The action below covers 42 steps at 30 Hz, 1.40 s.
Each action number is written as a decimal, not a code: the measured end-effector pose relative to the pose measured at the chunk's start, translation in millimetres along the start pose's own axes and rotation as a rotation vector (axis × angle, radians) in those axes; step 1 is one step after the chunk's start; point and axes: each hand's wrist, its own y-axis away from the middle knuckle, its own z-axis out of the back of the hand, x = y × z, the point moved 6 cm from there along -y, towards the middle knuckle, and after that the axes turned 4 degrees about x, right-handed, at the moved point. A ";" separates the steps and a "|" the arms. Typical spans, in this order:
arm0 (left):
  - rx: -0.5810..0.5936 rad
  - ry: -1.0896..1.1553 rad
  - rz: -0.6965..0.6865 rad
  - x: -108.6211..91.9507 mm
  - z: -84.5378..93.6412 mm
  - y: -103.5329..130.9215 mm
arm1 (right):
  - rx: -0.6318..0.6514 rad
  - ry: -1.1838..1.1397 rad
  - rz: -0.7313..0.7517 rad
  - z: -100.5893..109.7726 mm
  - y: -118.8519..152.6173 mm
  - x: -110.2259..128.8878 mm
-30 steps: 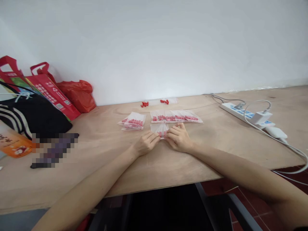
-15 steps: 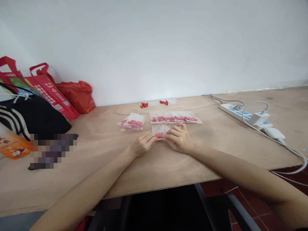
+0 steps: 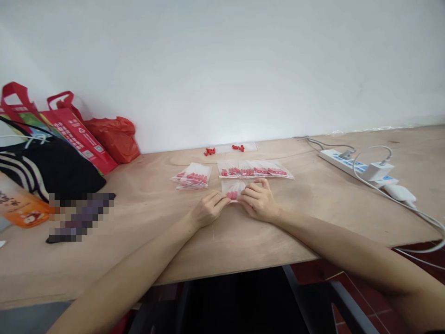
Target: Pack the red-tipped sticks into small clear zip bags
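A small clear zip bag (image 3: 230, 185) with several red pieces in it lies flat on the wooden table between my hands. My left hand (image 3: 210, 207) pinches its near left corner. At the near right edge, the fingers of my right hand (image 3: 259, 200) are closed on the same bag and cover part of it. Just beyond is a row of similar filled bags (image 3: 255, 169), overlapping side by side. A loose pile of filled bags (image 3: 193, 176) lies to the left of that row. What the red pieces are is too small to tell.
Loose red pieces (image 3: 210, 151) and a flat clear bag (image 3: 225, 148) lie near the wall. A white power strip (image 3: 342, 161) with chargers and cables is on the right. Red carrier bags (image 3: 114, 137), a black bag (image 3: 66, 167) and an orange pouch (image 3: 26, 211) crowd the left.
The view has shifted slightly, so everything sits a little further right. Both hands keep hold of the same zip bag, with hardly any movement.
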 end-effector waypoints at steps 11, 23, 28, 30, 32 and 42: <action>-0.003 0.042 0.072 11.0 8.2 14.9 | 0.040 -0.032 -0.145 -4.5 9.7 -17.9; 0.085 -0.153 0.740 113.9 -2.3 67.6 | -0.346 -0.535 -0.518 -2.9 -4.5 -87.3; 0.169 -0.107 0.761 118.0 -10.7 71.7 | -0.198 -0.441 -0.519 -56.0 -29.1 -104.1; 0.153 -0.096 0.766 120.2 -10.9 73.5 | -0.072 -0.363 -0.523 -74.9 -34.6 -105.3; 0.119 -0.066 0.759 122.9 -10.9 75.2 | 0.075 -0.236 -0.506 -86.9 -36.8 -102.4; -0.043 -0.062 0.553 99.0 9.8 54.6 | 0.161 0.049 -0.244 -42.8 -5.7 -60.8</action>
